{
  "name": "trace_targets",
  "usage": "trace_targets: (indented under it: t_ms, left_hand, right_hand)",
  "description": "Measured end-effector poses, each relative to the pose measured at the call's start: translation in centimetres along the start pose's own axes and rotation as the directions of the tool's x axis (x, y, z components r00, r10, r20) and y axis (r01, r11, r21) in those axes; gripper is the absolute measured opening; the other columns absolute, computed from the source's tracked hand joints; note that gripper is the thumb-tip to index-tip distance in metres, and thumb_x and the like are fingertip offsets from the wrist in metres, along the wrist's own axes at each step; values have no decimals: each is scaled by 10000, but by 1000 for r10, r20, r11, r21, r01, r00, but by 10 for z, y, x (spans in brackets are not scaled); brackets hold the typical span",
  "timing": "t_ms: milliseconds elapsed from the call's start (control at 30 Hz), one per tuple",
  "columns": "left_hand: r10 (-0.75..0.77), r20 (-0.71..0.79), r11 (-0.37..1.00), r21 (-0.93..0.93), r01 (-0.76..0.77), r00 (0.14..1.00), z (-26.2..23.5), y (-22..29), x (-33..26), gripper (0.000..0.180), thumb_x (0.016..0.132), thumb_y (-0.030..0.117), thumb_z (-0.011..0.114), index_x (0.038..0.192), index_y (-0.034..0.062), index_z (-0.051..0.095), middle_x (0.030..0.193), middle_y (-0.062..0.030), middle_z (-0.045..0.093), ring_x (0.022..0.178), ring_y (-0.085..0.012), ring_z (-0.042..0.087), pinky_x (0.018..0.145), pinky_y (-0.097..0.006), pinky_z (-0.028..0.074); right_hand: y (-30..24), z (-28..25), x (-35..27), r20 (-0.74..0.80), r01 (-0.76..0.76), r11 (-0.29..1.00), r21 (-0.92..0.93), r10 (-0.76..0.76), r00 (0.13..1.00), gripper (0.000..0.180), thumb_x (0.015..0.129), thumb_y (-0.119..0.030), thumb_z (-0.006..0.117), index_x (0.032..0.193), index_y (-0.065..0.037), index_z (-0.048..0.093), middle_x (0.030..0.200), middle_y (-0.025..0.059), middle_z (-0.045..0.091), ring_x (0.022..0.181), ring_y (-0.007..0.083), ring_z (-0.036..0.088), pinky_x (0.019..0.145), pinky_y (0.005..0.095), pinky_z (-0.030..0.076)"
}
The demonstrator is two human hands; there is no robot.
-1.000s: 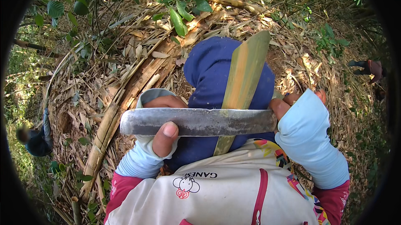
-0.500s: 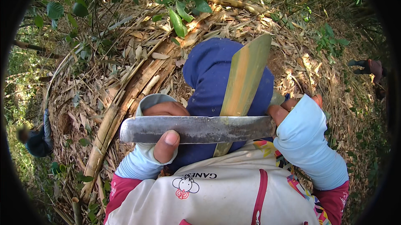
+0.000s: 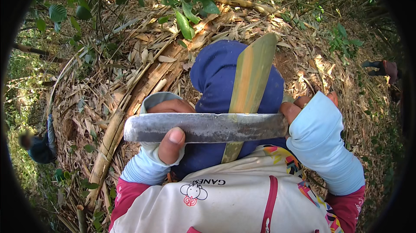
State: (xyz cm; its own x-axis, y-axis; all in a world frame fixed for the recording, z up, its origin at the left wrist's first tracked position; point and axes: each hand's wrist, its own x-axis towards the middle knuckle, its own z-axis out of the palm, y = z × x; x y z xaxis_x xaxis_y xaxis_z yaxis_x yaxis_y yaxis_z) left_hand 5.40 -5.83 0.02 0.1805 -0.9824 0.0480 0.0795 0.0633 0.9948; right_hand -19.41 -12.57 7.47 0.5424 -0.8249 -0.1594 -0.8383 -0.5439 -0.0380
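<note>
A machete (image 3: 208, 127), its long grey blade worn dark in patches, lies level across the front of my body. My left hand (image 3: 171, 146) grips its left end, thumb pressed on the flat face and fingers behind. At the other end, my right hand (image 3: 291, 111) is closed around the machete; the pale blue cuff hides most of it, and no handle shows. Behind the blade a green and tan bamboo piece (image 3: 251, 75) stands slanted, its wide end up and its narrow end against my shirt. Blue trousers (image 3: 216, 70) cover my bent leg beneath it.
Dry leaves and bamboo sheaths (image 3: 143, 55) litter the ground. A long split stalk (image 3: 108, 146) runs along the left. Leafy branches (image 3: 184, 23) hang in at the top. One person (image 3: 41, 146) is at the far left, and another (image 3: 388, 72) at the far right.
The machete has shifted slightly away from my body, with both hands moving along. The bamboo piece's upper end has moved a little to the left.
</note>
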Motion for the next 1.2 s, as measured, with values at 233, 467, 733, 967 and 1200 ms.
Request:
trace_targets:
  t_ms: [233,467,733,967,1200]
  left_hand:
    - [-7,-11,1000,-10,7,1000,2,0,3,515,764,511,579,715,0,548,658,-115,550,615,-205,512,561,-320,403]
    - [-65,68,996,-60,69,996,-8,-1,5,557,765,539,626,851,-10,589,818,-102,596,751,-172,548,672,-291,440]
    - [-2,-38,1000,6,2,999,3,1,9,501,758,486,553,722,-13,558,679,-127,560,633,-209,524,567,-312,405]
    - [6,-87,999,-34,-9,996,10,5,17,503,750,476,554,729,-27,555,703,-140,563,663,-207,520,596,-308,401]
    - [-40,-106,997,-65,33,994,10,4,20,507,736,472,553,727,-35,544,698,-142,545,663,-202,510,595,-302,393]
  right_hand:
    - [1,-1,3,8,-58,995,76,57,998,136,799,-296,570,808,-190,654,677,17,572,678,239,565,899,509,311]
    - [-3,-14,12,95,-25,999,-41,29,995,138,805,-274,540,767,-162,613,636,3,534,644,230,545,759,478,324]
    - [2,-12,12,14,81,993,-88,-81,997,78,775,-234,561,794,-171,602,628,-4,506,635,222,541,661,447,311]
    - [10,-6,8,-90,55,992,-109,-65,994,133,761,-246,602,875,-182,627,736,35,576,765,234,590,769,507,372]
    - [7,-12,15,-78,86,989,-118,-95,992,160,741,-226,612,891,-170,624,740,47,578,786,250,595,738,496,397]
